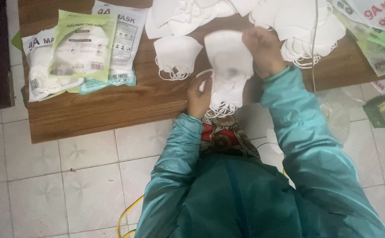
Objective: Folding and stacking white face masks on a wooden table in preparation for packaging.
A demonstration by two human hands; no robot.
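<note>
White stack of masks point(228, 72): held between both hands.
Left hand point(199, 94): grips its 7 o'clock edge.
Right hand point(263, 50): pinches 2 o'clock corner.
Advice: keep edges aligned, loops untangled.

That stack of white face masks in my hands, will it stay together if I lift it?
Probably floppy: the stack of masks sags past the table edge. Likely light. Its ear loops dangle loose and may snag.

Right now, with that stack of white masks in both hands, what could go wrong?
The stack of masks overhangs the table edge, gripped by the left hand and right hand; a loose grip could drop some onto the floor tiles. Its dangling ear loops might tangle. The small mask pile close by could get knocked.
</note>
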